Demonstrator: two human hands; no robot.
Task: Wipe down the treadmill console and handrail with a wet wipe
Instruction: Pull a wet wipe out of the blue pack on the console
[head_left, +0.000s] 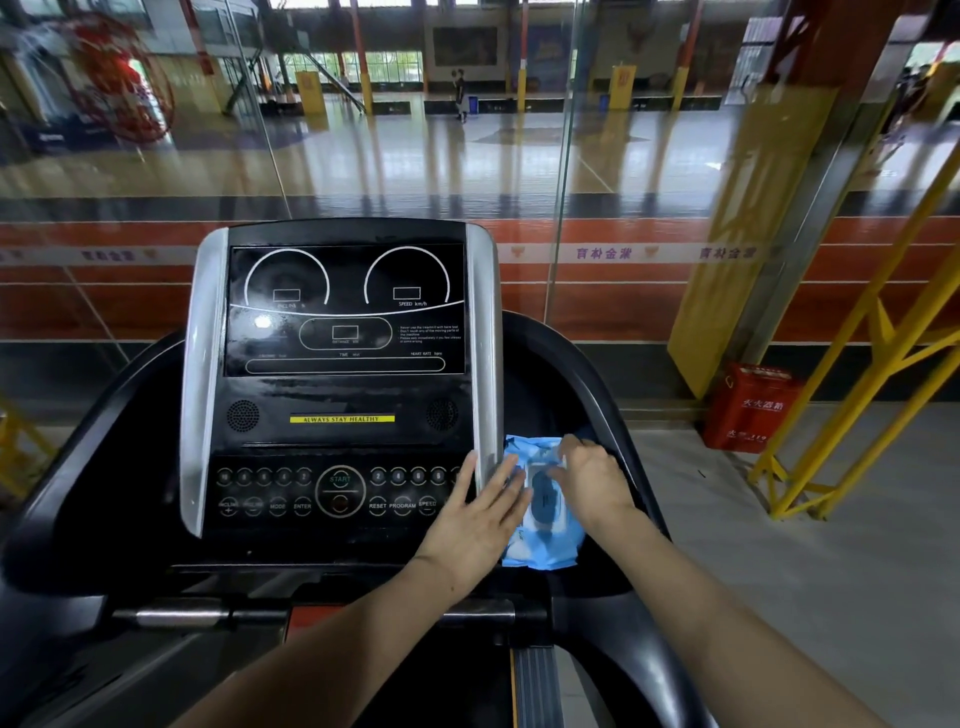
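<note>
A black treadmill console (343, 364) with silver side trims stands in front of me, its button panel low down. A blue wet wipe pack (540, 540) lies in the tray to the right of the console. My left hand (475, 519) lies flat with straight fingers, touching the left side of the pack and the console's right edge. My right hand (592, 480) rests on the pack's top, its fingers curled at the lid flap; whether it pinches the flap is unclear. The black right handrail (644, 660) curves down toward me. No loose wipe is in view.
A glass wall stands behind the treadmill, with a sports hall beyond. A red fire-extinguisher box (748, 408) sits on the floor at right beside yellow steel railings (862, 374). The left handrail (67, 467) curves along the console's other side.
</note>
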